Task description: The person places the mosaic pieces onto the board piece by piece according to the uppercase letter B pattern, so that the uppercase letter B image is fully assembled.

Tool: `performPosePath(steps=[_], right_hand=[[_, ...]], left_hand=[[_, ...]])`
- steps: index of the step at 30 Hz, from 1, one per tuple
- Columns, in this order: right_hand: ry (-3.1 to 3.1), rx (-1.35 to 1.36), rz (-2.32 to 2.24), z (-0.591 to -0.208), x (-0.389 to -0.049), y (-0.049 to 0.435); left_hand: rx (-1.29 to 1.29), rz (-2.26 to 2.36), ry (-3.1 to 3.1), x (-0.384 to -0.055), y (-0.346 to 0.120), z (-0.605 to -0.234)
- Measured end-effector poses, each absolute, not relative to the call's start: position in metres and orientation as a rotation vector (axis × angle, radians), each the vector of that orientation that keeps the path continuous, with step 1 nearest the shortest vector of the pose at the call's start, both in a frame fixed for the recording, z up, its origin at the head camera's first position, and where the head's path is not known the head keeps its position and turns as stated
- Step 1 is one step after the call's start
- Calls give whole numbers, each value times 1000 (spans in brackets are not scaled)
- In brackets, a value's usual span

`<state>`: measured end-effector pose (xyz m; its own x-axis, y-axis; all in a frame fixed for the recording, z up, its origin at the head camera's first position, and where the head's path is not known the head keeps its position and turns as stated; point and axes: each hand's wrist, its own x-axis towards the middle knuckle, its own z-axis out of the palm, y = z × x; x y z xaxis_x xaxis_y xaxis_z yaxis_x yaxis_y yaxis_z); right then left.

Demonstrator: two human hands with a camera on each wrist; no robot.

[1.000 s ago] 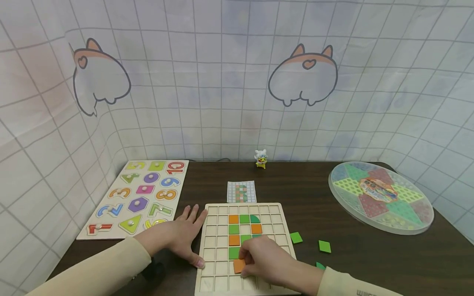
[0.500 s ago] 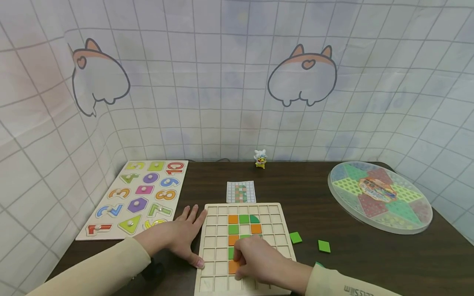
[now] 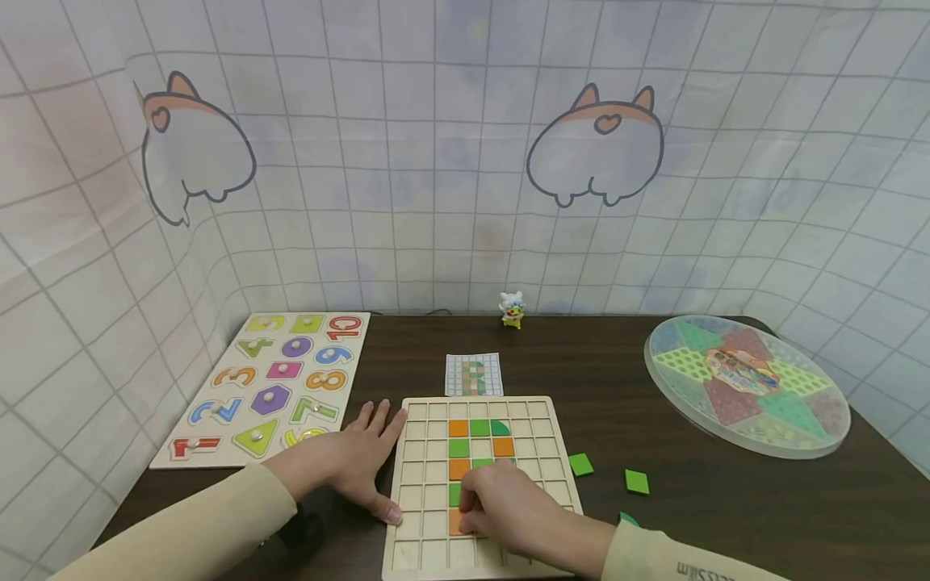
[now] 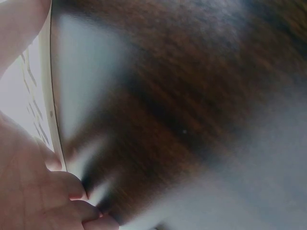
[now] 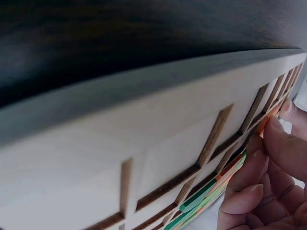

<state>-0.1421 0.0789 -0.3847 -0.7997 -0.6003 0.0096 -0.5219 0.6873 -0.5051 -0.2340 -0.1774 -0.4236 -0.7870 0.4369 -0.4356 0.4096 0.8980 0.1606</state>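
Note:
A wooden grid board [image 3: 421, 526] lies flat on the dark table, with orange and green square tiles and dark green quarter-round ones set in its cells. My left hand [image 3: 363, 466] rests at the board's left edge, fingers spread and thumb on the rim. Low on the board, the curled fingers of my right hand [image 3: 512, 508] hold an orange square tile [image 3: 454, 523] at its right side, below a green tile [image 3: 454, 494]. In the right wrist view the thumb and a fingertip meet at the orange tile [image 5: 266, 122]. The right hand covers the cells beneath it.
A small printed pattern card [image 3: 474, 375] lies behind the board. Loose green tiles [image 3: 636, 482] are scattered on the right. A number puzzle [image 3: 272, 395] stands left, a round Chinese checkers board [image 3: 748, 387] right, and a little figurine [image 3: 512, 310] at the back.
My right hand has shifted slightly left with the orange tile, which was askew and now sits squarely in its cell. The left hand has stayed where it was.

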Motion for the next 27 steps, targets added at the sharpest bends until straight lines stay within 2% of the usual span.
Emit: performPosePath(steps=[11,27], right_hand=[[2687,-903,-870,-382,-139,96],[2845,-591,-872,-376,-160,204]], left_hand=[[619,92,2586,-234,-180,-426],[618,77,2592,-231,-177,-419]])
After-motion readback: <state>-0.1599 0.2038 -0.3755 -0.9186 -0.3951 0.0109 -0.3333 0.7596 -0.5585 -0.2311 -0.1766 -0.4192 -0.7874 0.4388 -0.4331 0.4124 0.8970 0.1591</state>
